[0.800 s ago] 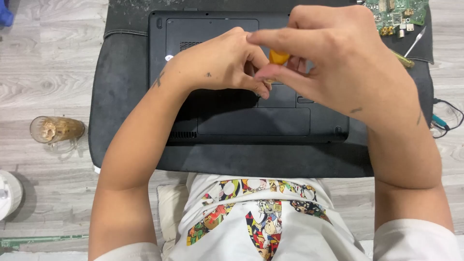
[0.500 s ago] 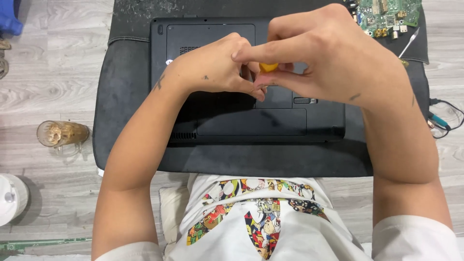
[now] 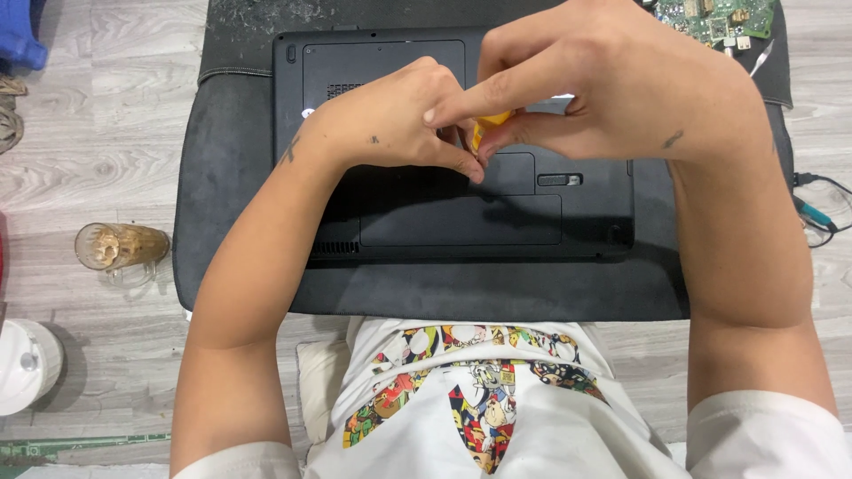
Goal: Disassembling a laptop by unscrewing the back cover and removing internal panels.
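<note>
Both hands meet over the upturned black laptop [image 3: 461, 204], which lies base-up on a dark mat [image 3: 231, 177] spread on the wooden floor [image 3: 98, 133]. The right hand [image 3: 621, 98] is curled around a small yellow-orange tool [image 3: 488, 126], most of it hidden by the fingers, so whether it is a screwdriver handle or a pry pick cannot be told; its lower end points down at the laptop's base near the middle panel. The left hand [image 3: 390, 124] is pinched at the fingertips right beside that tool, seemingly steadying its tip or a small part, though what it grips, if anything, is hidden. The main risk, as I judge it, is a slip: with so little of the tool exposed and both hands crowded on one spot, a tilt or too much downward force could skate the tip across the plastic, scratching the cover or jabbing the left fingertips. Any loosened screw could roll off the mat and vanish on the floor. A glass mug [image 3: 120, 248] stands on the floor just off the mat's left edge, where the left elbow could knock it. A bare circuit board [image 3: 719, 18] rests at the mat's far right corner, near enough for the right forearm to brush.
</note>
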